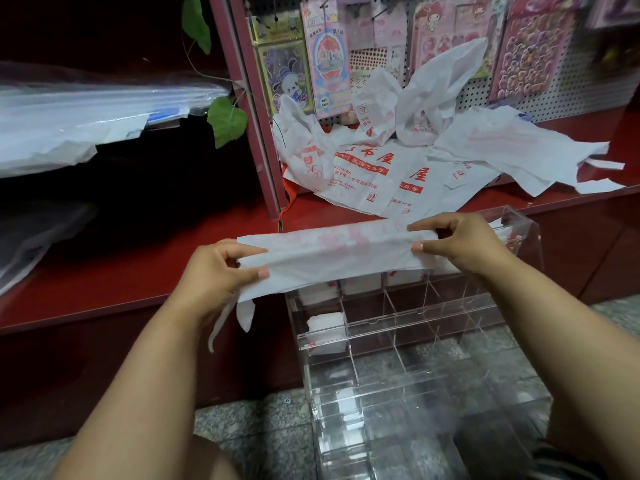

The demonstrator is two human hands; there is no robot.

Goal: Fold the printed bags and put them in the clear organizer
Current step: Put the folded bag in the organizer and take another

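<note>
I see my left hand (221,268) and right hand (460,242) pinching the ends of a folded bag (332,258), stretched above the clear organizer (398,327). More bags (374,174) lie on the red shelf (138,265); their print looks red.

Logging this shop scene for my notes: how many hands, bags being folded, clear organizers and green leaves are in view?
hands: 2 (left hand, right hand)
bag being folded: 1
clear organizer: 1
green leaves: 2
Total: 6
loose bags behind: too tangled to count.
</note>
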